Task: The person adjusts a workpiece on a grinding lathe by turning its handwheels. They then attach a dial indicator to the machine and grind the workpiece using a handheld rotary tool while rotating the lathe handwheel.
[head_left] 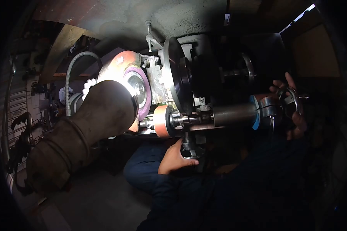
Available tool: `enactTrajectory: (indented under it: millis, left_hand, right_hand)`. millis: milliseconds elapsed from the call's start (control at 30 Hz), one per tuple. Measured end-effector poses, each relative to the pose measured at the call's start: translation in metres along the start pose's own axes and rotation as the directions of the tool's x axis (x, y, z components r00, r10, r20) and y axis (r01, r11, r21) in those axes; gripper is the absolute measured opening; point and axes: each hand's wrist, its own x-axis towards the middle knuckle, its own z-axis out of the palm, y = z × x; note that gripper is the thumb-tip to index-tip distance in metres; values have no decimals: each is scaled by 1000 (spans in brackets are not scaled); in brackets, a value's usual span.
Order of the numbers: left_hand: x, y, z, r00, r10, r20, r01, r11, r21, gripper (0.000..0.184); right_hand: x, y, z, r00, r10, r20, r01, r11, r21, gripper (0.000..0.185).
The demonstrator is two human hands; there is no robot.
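My left hand (173, 159) is wrapped round a small dark handwheel (192, 152) below the machine's middle, its thumb along the near rim and its other fingers mostly hidden. At the right end, my right hand (295, 121) is at a shiny metal handwheel (295, 101), fingers spread above and below the rim. Between them lies a grey metal cylinder (234, 116) with a blue ring (255, 112) at its right end. An orange-rimmed wheel (162, 121) sits left of the shaft, under a large dark disc (173, 77).
A wide brown duct (92, 115) crosses the left foreground, before a brightly lit purple-edged grinding wheel (145, 94). A flexible metal hose (68, 82) curves behind it. Another handwheel (250, 68) stands at the back right. My legs in dark cloth (142, 163) are beneath the machine.
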Motion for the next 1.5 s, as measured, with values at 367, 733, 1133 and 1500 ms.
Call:
enactTrajectory:
  millis: [367, 733, 1133, 1500]
  left_hand:
    - [8, -15, -6, 987, -14, 163, 35, 991, -127, 117]
    - [9, -11, -1, 997, -12, 79, 17, 998, -65, 104]
    - [8, -8, 0, 996, -43, 79, 45, 999, -17, 106]
    - [-15, 22, -6, 969, 193, -153, -142, 946, 291, 87]
  right_hand:
    - [-1, -2, 3, 1000, 16, -24, -16, 1000, -7, 119]
    - [0, 0, -1, 1000, 13, -14, -13, 1000, 0, 122]
    - [-1, -1, 4, 999, 14, -37, -13, 1000, 20, 123]
    - [-3, -2, 5, 999, -3, -51, 2, 999, -37, 121]
